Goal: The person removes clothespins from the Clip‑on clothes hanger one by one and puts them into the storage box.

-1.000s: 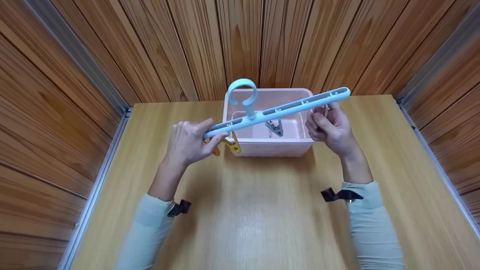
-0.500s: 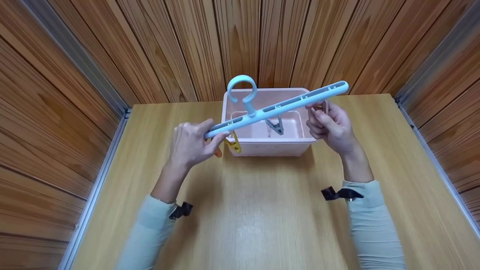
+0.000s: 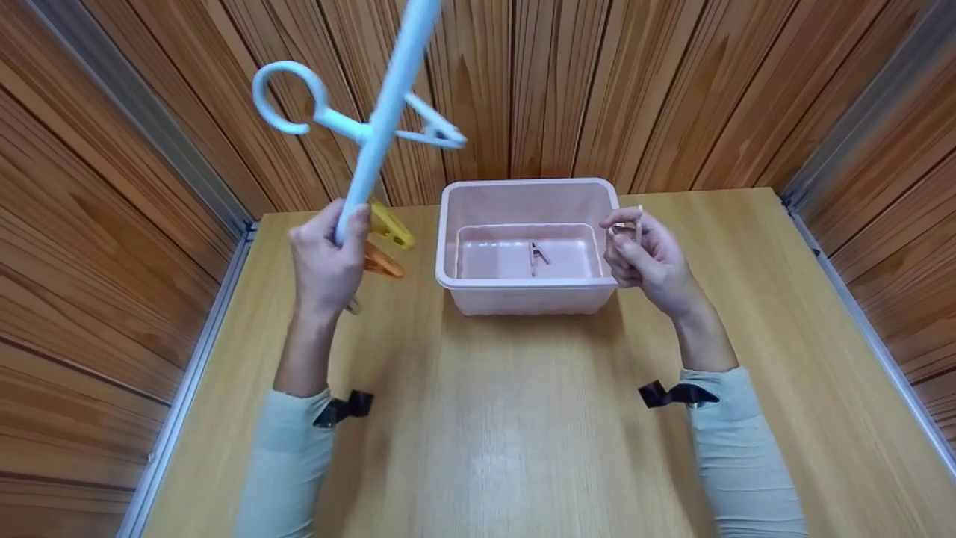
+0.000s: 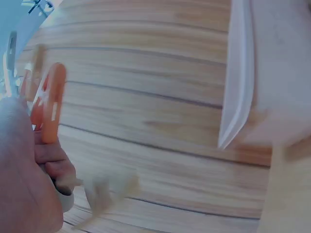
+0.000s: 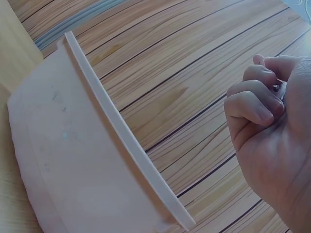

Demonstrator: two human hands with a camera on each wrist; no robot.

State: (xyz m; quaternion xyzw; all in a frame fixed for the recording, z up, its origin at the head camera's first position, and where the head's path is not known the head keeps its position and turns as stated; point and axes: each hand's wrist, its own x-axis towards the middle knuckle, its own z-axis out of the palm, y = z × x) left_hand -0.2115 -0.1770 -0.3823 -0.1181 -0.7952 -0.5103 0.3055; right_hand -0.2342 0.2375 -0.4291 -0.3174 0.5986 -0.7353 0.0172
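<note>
In the head view my left hand [image 3: 326, 261] grips one end of a light blue clothes hanger [image 3: 381, 123], which is tilted steeply up with its hook [image 3: 287, 97] to the left. A pale blue clothespin [image 3: 437, 127] hangs from its bar. Closer to the hand are a yellow clothespin [image 3: 392, 226] and an orange clothespin [image 3: 383, 263]. In the left wrist view a blurred beige clothespin [image 4: 107, 191] shows below the fingers. My right hand [image 3: 648, 258] pinches a pale pinkish clothespin [image 3: 638, 223] beside the bin's right rim, largely hidden by the fingers.
A pale pink plastic bin [image 3: 530, 299] stands at the back of the wooden table [image 3: 493, 418]. One pink clothespin [image 3: 538, 258] lies on its floor. Plank walls [image 3: 553, 97] rise behind and at both sides.
My left hand has swung the hanger from nearly level over the bin to steeply upright at the left, clothespins with it. The right hand has barely moved and still pinches its clothespin.
</note>
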